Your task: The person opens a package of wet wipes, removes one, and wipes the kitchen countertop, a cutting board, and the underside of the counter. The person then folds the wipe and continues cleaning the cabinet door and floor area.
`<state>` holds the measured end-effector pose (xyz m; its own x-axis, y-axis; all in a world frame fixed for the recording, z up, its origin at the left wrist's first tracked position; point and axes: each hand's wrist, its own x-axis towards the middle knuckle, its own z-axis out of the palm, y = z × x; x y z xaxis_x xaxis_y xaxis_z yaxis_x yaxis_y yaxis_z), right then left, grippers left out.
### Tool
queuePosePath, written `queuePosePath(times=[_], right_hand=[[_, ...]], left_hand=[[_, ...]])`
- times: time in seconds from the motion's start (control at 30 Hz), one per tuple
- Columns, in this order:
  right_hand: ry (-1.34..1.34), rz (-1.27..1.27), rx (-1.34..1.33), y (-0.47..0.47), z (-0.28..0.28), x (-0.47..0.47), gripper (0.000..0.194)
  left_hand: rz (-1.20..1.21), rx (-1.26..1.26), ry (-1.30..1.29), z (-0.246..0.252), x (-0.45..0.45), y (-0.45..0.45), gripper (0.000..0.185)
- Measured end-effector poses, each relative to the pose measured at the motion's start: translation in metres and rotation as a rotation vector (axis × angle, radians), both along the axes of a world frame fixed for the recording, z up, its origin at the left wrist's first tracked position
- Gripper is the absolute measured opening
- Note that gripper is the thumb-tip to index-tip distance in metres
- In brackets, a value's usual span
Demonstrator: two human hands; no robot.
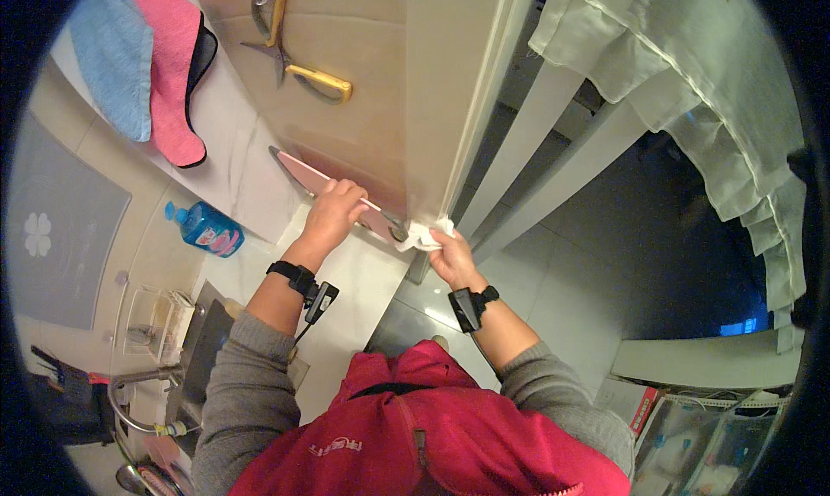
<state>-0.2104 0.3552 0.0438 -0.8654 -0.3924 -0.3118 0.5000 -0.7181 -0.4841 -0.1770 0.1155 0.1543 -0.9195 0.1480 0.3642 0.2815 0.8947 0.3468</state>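
Note:
In the head view my left hand (336,212) grips the upper edge of a pink board (305,174) with dark corners, likely a cutting board, which stands on edge on the white counter (353,272). Its far end points toward the tiled wall. My right hand (449,253) pinches a crumpled white tissue or cloth (426,234) at the board's near right corner, close to the wall's end. Part of the board is hidden behind my left fingers. Both wrists wear black straps with small devices.
Yellow-handled scissors (279,58) hang spread on the wall. Blue (117,62) and pink cloths (175,94) lie at the upper left. A blue pump bottle (211,230) stands on the counter, with a sink faucet (123,405) lower left. A ruffled sheer curtain (713,113) hangs at right.

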Motion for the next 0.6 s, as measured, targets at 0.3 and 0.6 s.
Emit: queuePosePath(times=[0.3,0.6], right_hand=[[-0.418,-0.070,-0.154,-0.022,-0.176,-0.026,0.043],[-0.292,0.043,-0.415,-0.013,0.034,-0.005,0.050]], left_hand=[[-0.020,-0.063,-0.006,0.006,0.000,0.000,0.019],[-0.027,-0.060,0.077,0.001,-0.003,-0.001,0.020]])
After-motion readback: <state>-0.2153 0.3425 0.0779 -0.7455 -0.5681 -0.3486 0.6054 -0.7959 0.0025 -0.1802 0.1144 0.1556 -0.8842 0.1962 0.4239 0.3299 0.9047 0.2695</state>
